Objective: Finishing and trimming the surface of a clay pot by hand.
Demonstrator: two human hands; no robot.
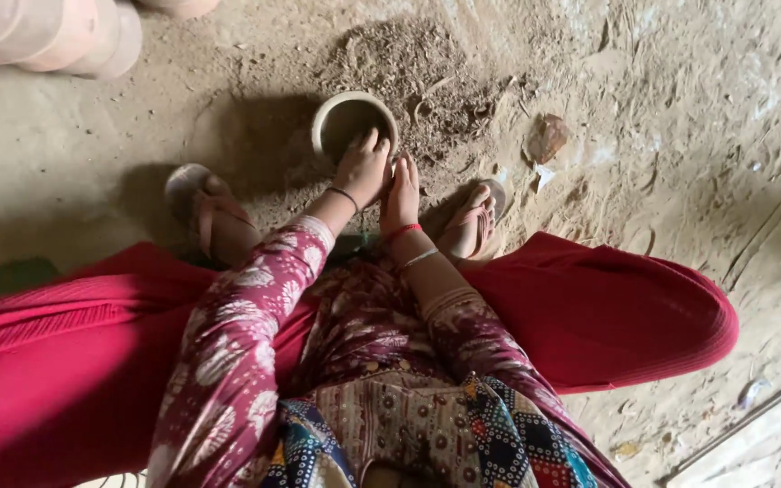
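**Pot on the ground between 2 feet**

The clay pot [352,122] sits on the dirt floor [662,117], ahead of both hands. The left hand [363,170] touches its near rim; the right hand [401,194] lies just beside it. A stone [546,137] lies to the right, stacked pots [47,32] far left.

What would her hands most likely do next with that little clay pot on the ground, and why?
Probably close both hands around the clay pot to steady it. The left hand already rests on its near rim and the right hand sits just beside it, not visibly gripping.
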